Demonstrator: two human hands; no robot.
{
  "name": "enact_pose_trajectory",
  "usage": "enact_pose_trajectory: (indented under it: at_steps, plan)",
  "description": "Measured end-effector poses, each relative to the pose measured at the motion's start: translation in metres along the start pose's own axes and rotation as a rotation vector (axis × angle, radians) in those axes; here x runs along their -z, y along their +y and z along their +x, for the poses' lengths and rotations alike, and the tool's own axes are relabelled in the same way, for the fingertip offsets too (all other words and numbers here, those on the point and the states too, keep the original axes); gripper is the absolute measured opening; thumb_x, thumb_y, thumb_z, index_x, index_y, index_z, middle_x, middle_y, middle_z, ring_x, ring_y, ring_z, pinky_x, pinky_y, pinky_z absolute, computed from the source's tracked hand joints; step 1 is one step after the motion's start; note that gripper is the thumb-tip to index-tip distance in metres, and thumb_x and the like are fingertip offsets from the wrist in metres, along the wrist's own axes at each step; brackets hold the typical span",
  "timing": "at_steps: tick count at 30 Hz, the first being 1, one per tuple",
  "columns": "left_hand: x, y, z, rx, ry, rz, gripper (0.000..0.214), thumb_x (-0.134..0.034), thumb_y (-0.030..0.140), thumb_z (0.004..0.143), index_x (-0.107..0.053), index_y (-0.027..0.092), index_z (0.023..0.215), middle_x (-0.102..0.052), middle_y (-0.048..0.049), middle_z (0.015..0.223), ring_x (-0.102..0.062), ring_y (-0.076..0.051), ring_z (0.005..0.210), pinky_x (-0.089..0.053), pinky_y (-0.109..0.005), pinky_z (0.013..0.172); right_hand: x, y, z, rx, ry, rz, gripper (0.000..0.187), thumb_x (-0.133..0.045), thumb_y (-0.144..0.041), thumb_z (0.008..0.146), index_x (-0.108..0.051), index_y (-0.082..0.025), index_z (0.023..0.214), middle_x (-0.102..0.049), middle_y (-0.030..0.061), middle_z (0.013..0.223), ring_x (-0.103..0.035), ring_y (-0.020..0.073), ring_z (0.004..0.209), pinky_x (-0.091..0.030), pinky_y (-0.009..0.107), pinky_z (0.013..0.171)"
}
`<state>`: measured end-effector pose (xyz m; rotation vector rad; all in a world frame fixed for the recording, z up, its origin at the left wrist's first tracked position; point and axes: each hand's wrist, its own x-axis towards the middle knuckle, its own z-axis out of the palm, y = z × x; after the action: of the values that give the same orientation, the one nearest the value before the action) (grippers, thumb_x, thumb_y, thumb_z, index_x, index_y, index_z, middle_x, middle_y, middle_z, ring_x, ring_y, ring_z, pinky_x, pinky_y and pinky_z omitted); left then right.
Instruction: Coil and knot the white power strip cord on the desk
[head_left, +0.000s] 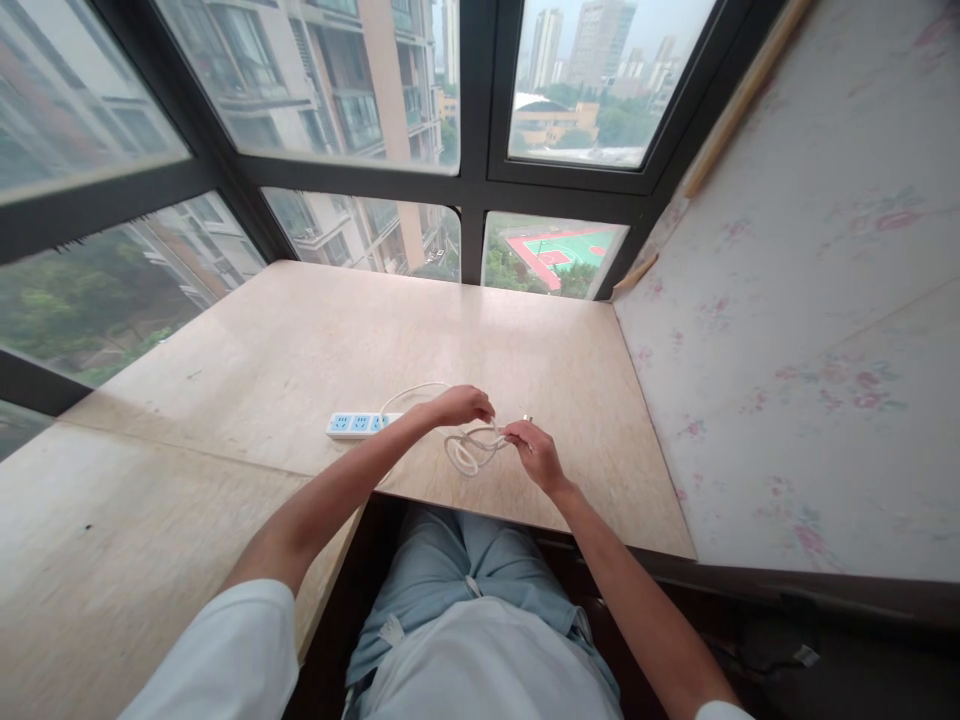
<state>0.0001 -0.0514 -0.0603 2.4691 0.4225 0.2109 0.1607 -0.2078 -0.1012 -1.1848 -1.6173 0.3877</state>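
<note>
White cord (466, 470) is pinched in both hands (463, 404) (537, 453) — left forearm (349, 475) part-hiding the power strip (351, 426), windows (472, 180) beyond.

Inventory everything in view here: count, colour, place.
worktop: one, beige, centre and left
power strip: one, white and blue, on worktop
cord: one, white, looped right of power strip
plug: one, silvery prongs visible, beside cord
window: one, dark-framed, behind worktop
wall: one, white with pink flowers, right
trim: two pieces, tan, along wall
buildings: several, beige, grey, outside
trees: several, green, outside
sports ground: one, green and red, outside
dark clutter: unclear, lower right
shirt: one, white, bottom
pants: one pair, blue, bottom
left hand: one, bare, on cord
right hand: one, bare, on cord
</note>
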Motion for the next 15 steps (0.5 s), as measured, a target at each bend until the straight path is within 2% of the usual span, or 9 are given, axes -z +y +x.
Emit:
enact_pose_trajectory:
  at_steps: [4, 6, 10, 15]
  plan:
    - [0.026, -0.023, -0.016, 0.235, 0.542, -0.214, 0.011, -0.065, 0.023, 0.074, -0.076, 0.023, 0.077, -0.073, -0.0034, 0.076, -0.063, -0.018, 0.072, -0.045, -0.028, 0.071, 0.002, 0.001, -0.005, -0.015, -0.011, -0.001, 0.018, -0.051, -0.026, 0.093, -0.069, -0.022, 0.09, -0.069, 0.0063, 0.085, -0.064, 0.0185, 0.082, -0.052, 0.033, 0.076]
    - [0.04, -0.034, -0.026, 0.371, 0.744, -0.321, 0.01, -0.068, 0.026, 0.071, -0.076, 0.02, 0.074, -0.069, -0.0026, 0.066, -0.061, -0.017, 0.065, -0.045, -0.028, 0.066, 0.003, 0.002, -0.005, -0.009, -0.005, -0.008, 0.018, -0.052, -0.026, 0.093, -0.069, -0.023, 0.09, -0.069, 0.0062, 0.085, -0.064, 0.0186, 0.082, -0.053, 0.034, 0.076]
    - [0.057, -0.06, -0.048, 0.574, 0.969, -0.434, 0.012, -0.07, 0.028, 0.067, -0.075, 0.018, 0.071, -0.065, -0.0017, 0.06, -0.057, -0.015, 0.057, -0.045, -0.027, 0.059, 0.005, 0.004, -0.003, -0.003, 0.012, -0.009, 0.016, -0.053, -0.025, 0.092, -0.07, -0.023, 0.091, -0.069, 0.0062, 0.087, -0.064, 0.0188, 0.084, -0.053, 0.034, 0.075]
    - [0.059, -0.093, -0.081, 0.861, 1.114, -0.419, 0.014, -0.074, 0.028, 0.06, -0.073, 0.018, 0.071, -0.064, -0.0013, 0.061, -0.058, -0.016, 0.056, -0.045, -0.029, 0.061, 0.004, 0.006, -0.004, -0.032, 0.014, 0.014, 0.016, -0.054, -0.026, 0.091, -0.069, -0.023, 0.088, -0.068, 0.0061, 0.085, -0.064, 0.0183, 0.08, -0.053, 0.032, 0.072]
